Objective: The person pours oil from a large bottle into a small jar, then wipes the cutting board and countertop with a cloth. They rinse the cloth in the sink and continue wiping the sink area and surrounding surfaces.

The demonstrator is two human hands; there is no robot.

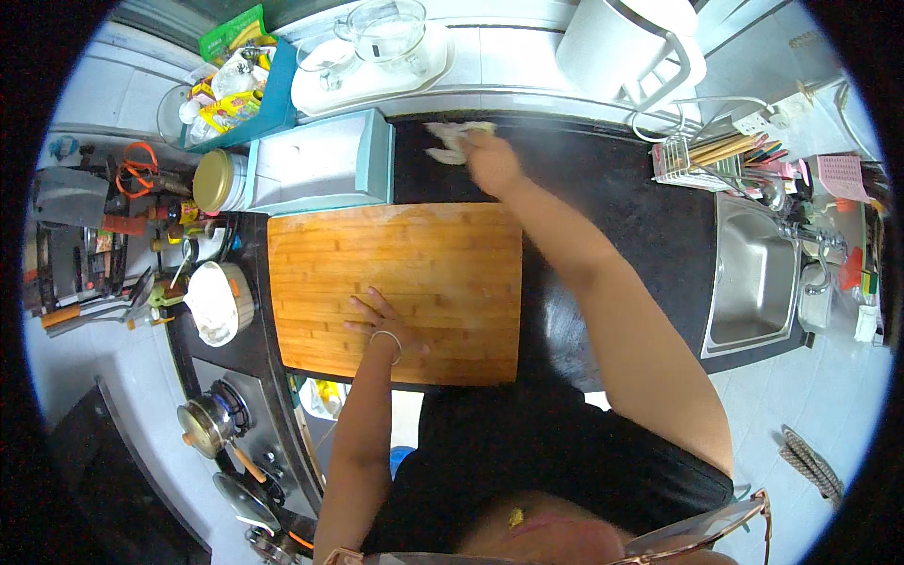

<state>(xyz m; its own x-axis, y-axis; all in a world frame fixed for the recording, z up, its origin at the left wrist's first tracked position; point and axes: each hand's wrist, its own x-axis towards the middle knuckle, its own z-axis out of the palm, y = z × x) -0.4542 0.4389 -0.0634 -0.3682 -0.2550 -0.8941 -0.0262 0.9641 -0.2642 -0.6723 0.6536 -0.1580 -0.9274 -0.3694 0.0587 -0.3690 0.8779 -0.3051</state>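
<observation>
My right hand (494, 168) reaches to the back of the black countertop (612, 179), its fingers closed on a crumpled white cloth (450, 143). The cloth lies against the counter surface near the back wall. Flat on a large wooden cutting board (395, 254) rests my left hand (384, 325), with its fingers spread and nothing in it. A band circles the left wrist. Behind the board stands a pale blue box (377, 160) with a white inside, a short way left of the cloth.
A steel sink (753, 282) is at the right, with a wire rack (673, 162) of chopsticks behind it. A white kettle (617, 52) and glassware on a tray (438, 71) stand along the back ledge. At left are a white tub (247, 306) and a pot (202, 419) on the stove.
</observation>
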